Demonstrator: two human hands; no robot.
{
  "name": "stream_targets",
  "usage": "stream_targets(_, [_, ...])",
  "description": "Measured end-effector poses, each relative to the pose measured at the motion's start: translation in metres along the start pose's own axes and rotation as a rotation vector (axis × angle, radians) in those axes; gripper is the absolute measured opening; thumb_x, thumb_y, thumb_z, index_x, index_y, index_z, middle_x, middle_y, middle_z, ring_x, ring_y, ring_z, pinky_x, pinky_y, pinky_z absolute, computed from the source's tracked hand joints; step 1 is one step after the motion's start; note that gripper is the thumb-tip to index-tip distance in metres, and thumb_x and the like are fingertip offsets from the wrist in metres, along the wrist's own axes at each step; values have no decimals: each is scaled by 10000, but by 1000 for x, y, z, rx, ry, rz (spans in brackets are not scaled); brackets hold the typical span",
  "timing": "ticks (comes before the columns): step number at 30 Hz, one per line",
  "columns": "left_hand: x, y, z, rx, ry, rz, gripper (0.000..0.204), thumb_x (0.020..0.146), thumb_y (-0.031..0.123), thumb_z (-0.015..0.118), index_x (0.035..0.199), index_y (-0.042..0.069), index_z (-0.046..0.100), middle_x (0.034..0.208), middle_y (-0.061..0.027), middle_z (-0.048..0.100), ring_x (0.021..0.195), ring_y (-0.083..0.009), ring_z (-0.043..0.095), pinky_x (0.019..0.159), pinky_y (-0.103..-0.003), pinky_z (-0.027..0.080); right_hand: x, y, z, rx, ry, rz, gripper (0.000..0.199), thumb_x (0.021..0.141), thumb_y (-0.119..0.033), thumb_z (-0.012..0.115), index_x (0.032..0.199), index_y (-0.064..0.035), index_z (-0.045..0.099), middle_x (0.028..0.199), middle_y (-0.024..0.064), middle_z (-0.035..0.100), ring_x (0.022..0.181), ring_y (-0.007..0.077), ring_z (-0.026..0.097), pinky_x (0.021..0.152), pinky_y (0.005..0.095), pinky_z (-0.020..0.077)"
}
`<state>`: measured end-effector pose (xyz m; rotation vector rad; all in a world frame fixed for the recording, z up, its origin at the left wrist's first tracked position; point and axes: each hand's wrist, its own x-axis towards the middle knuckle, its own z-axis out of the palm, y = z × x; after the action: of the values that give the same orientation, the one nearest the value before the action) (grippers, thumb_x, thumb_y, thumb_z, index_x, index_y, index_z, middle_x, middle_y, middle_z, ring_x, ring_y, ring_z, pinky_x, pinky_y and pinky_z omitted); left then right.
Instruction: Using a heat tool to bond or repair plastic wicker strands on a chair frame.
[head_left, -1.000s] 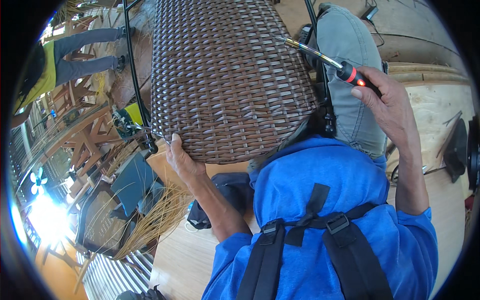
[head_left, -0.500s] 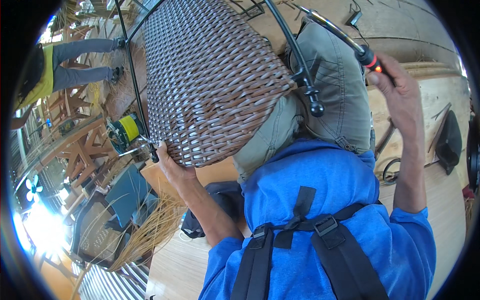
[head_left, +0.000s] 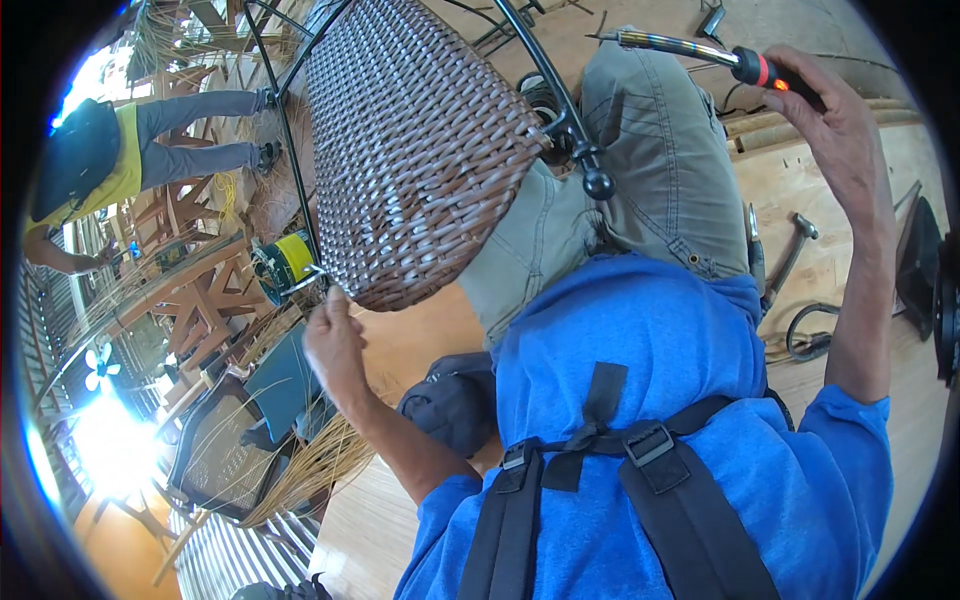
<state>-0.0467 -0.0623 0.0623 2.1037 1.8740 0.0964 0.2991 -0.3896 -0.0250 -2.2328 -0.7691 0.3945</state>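
Note:
A brown woven wicker panel [head_left: 420,160], set in a black metal frame [head_left: 545,65] with a ball-shaped end, leans across my lap. My right hand [head_left: 835,125] is closed round the black handle of a soldering iron [head_left: 735,62]. Its handle has a red band and a glowing light. The thin tip points left, above my knee and apart from the weave. My left hand [head_left: 337,345] is at the panel's lower left corner, fingers curled by the frame's end. What lies between those fingers is hidden.
A hammer [head_left: 790,260] and scissors [head_left: 812,335] lie on the wooden surface at my right. A yellow-and-black spool [head_left: 285,262], a chair [head_left: 225,450] and loose cane strands [head_left: 330,460] are at the left. Another person [head_left: 130,150] stands at the upper left.
My right hand has risen to the right, bringing the soldering iron nearer level. The left hand's fingers have shifted off the panel's underside to its corner. The panel sits slightly higher in view.

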Motion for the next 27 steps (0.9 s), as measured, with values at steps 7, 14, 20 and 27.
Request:
stream_targets(7, [-46,79,34,-29,-64,930,275,724,108,706,976,36,623,958,-94,611,897,-215,562,791,-324,437,-6,-53,0,117,183,-104,112,803,-101,616,859,-5,608,678,61,571,620,117,544,558,261,435])
stream_targets(14, [-60,122,69,156,-60,1148,381,660,134,716,1005,46,581,997,-124,574,919,-316,505,829,-401,395,-22,-52,-12,9,141,-174,187,769,-90,587,938,-16,615,777,121,604,724,229,598,643,300,457])
stream_targets(20, [-66,127,79,117,-53,1161,340,658,112,708,966,41,584,962,-126,574,899,-314,504,803,-396,403,-18,-57,-23,1,71,-182,191,762,-141,587,919,-40,626,814,114,625,769,243,600,672,330,460])
stream_targets(27, [-61,130,79,100,-110,1098,320,666,109,703,951,33,578,943,-130,566,910,-305,491,811,-391,398,-9,-57,-26,-119,60,-337,188,762,-187,603,912,-87,652,794,96,622,790,268,597,725,365,451])
